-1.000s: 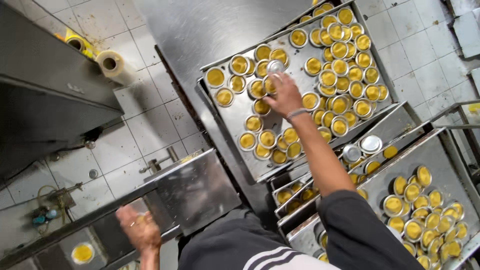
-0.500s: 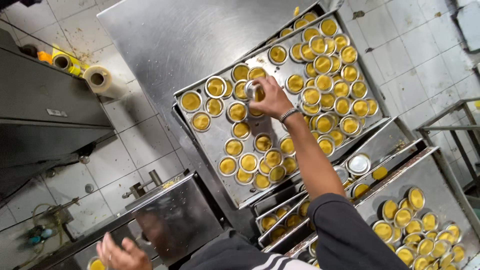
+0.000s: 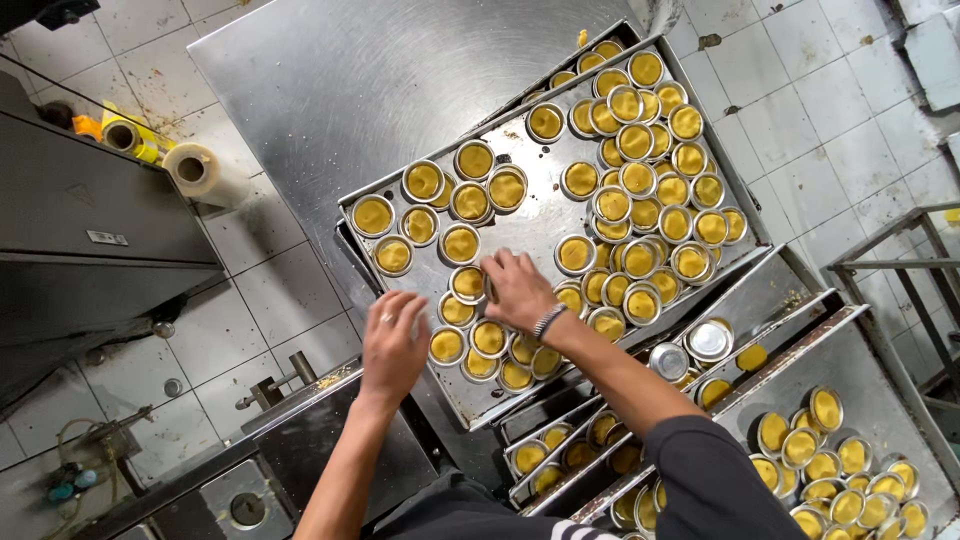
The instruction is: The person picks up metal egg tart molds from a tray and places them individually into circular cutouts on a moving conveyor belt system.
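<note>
The person is in the middle of arranging small round tins of yellow filling (image 3: 466, 283) on a steel baking tray (image 3: 520, 225). The right hand (image 3: 517, 289) rests flat on the tray, fingers loosely together, its fingertips touching a tin just beyond them, while the left hand (image 3: 392, 345) hovers spread and empty beside the tins at the tray's near edge. Judging from the scattered rows, the next move calls for sliding tins gently into line without tipping the filling.

Lower trays (image 3: 560, 445) mostly hidden under top tray (image 3: 520, 225); right hand (image 3: 517, 290) covers tins; corner tray (image 3: 850, 400) cut by frame edge.
</note>
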